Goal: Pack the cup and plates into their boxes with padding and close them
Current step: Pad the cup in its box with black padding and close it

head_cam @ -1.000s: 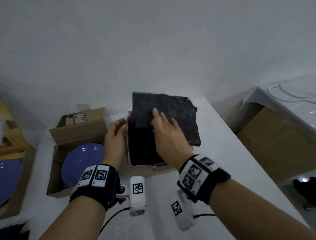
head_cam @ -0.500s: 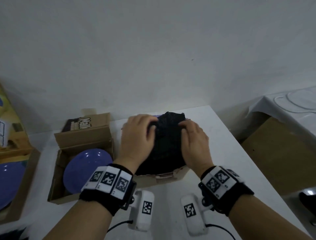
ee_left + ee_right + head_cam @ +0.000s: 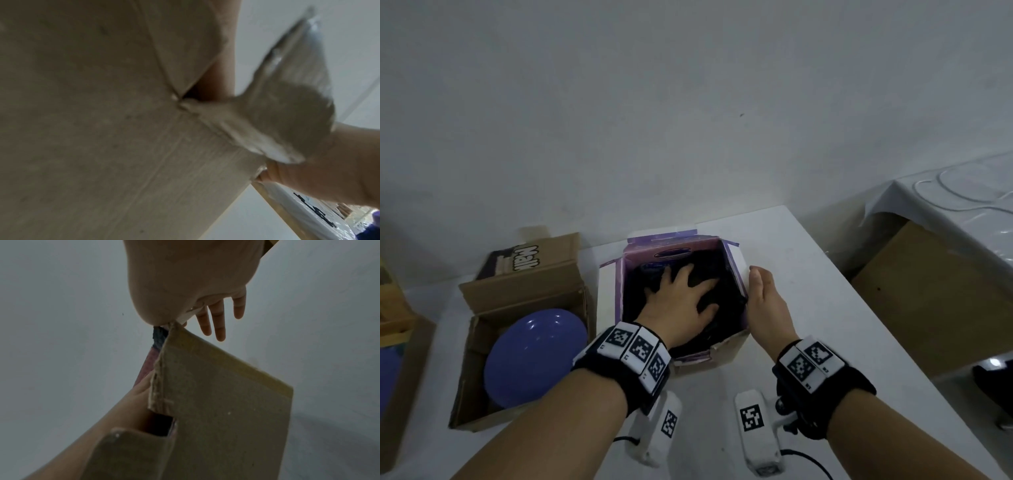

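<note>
Pushed the dark padding (image 3: 709, 263) fully down inside the purple box (image 3: 671, 245) at the centre of the head view. Held it a second earlier as a flat sheet above the rim, and half a second earlier crumpled at the opening under both hands. Pressed on it now with the left hand (image 3: 681, 301), fingers spread and flat, gripping nothing. Withdrew the right hand (image 3: 767, 301) to the outside of the box's right wall, fingers straight and together, palm against the cardboard, likewise pinching nothing. Confirmed this in the right wrist view by straight fingers (image 3: 218, 324) beyond a flap edge. Saw only blurred cardboard in the left wrist view.

Could not find the cup anywhere: possibly under the padding, but hidden. Left the blue plate (image 3: 534, 356) uncovered in the open brown box (image 3: 524, 284) at centre-left of the frame, with a second blue plate (image 3: 387, 377) cut off at the far left edge. Left the flaps of the purple box standing open.

Judged from this: padding step for the purple box about finished, closing of its flaps probably next, plates not yet padded or closed.
</note>
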`<state>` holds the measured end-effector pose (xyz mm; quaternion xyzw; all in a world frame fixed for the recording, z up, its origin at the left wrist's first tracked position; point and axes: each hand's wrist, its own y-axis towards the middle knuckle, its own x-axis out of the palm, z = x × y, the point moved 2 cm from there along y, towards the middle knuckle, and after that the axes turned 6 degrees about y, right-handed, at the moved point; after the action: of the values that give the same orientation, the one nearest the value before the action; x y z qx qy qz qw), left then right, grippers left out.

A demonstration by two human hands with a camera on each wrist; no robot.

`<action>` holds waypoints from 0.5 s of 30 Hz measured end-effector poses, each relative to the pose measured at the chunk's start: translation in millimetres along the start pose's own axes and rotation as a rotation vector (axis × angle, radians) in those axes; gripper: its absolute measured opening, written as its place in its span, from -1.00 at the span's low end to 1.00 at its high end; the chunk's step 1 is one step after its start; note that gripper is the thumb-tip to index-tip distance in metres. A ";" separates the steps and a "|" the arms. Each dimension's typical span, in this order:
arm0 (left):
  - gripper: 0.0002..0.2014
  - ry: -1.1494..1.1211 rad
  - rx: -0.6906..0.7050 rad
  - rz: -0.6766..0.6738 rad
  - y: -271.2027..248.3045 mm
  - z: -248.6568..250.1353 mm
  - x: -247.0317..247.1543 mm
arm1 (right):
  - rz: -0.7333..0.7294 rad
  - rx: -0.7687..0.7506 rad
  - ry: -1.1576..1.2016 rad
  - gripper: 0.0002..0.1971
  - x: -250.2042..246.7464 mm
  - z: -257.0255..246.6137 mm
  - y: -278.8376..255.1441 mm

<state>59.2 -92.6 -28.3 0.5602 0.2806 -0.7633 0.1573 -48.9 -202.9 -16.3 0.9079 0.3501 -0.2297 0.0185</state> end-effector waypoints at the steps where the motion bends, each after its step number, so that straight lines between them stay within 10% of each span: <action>1: -0.49 -0.004 -0.012 -0.008 1.0 1.5 -1.4 | 0.002 0.001 -0.007 -0.63 0.4 0.4 0.3; 15: -0.40 0.086 -0.092 0.074 4.2 20.1 2.6 | -0.016 0.027 -0.070 -0.62 1.7 6.3 2.3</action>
<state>45.3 -107.8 -27.5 0.5948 0.3009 -0.7184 0.1989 -48.9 -204.9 -23.0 0.8966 0.3535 -0.2662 0.0165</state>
